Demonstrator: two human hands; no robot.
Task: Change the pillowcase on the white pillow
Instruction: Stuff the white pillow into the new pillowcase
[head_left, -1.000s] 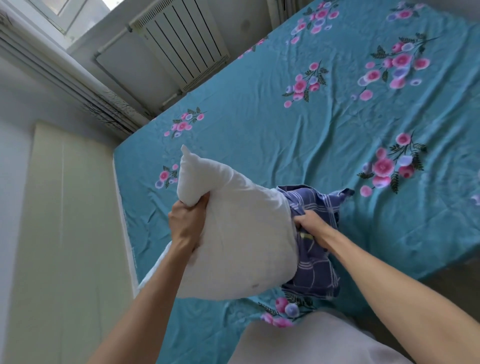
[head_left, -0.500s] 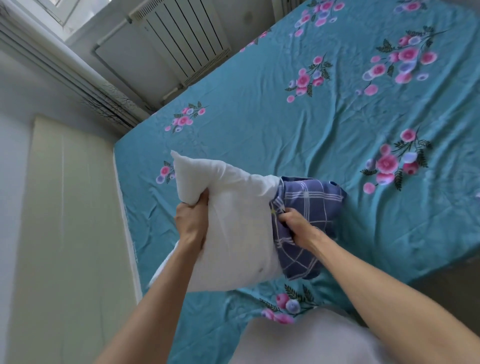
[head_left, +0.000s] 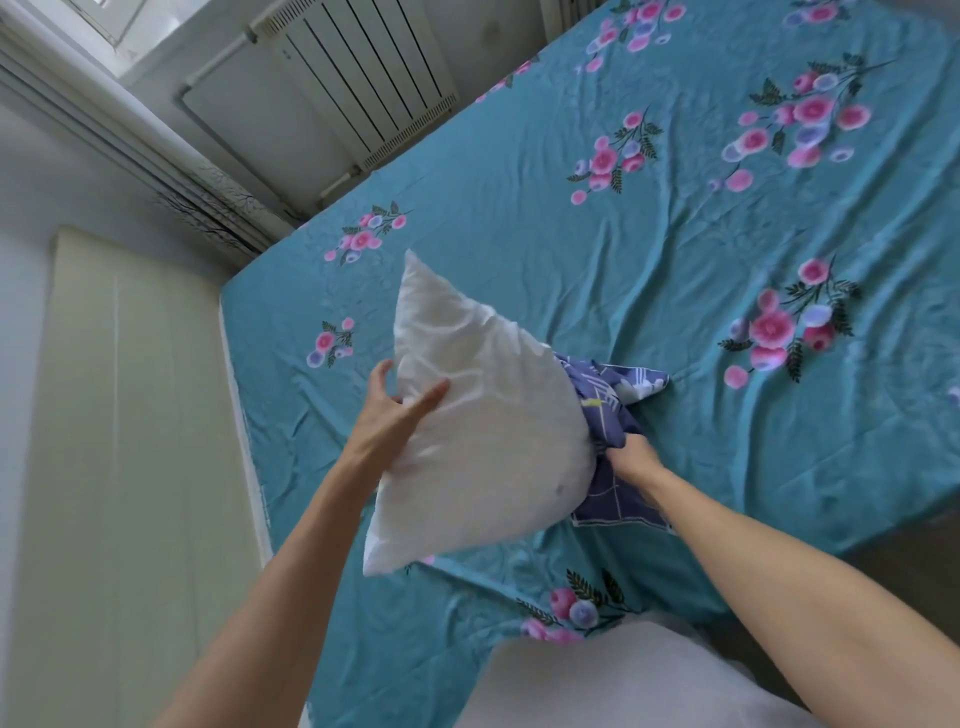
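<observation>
Head view: a bed covered by a teal sheet (head_left: 519, 218) with pink flower sprays fills most of the frame. A white radiator (head_left: 358, 78) stands against the wall at the upper left, and a pale panel (head_left: 130, 441) runs down the left edge.

In the middle of the frame the white pillow (head_left: 483, 415) is held up above the sheet, tilted, with one corner pointing toward the top of the frame and another toward the bottom. Nearly all of it is bare.

The left hand (head_left: 395, 410) lies against the pillow's left edge with fingers spread wide and fairly straight, touching the fabric and not clenching it.

The blue checked pillowcase (head_left: 613, 410) is bunched at the pillow's right side, down on the sheet. It seems to cling to only that end, though the pillow hides the join.

The right hand (head_left: 631, 457) is curled into that bunched cloth, gripping it at centre right.

Judging by this, stripping the old case is almost finished. What remains is to free the last end and then fit a replacement; no fresh case is in sight.
</observation>
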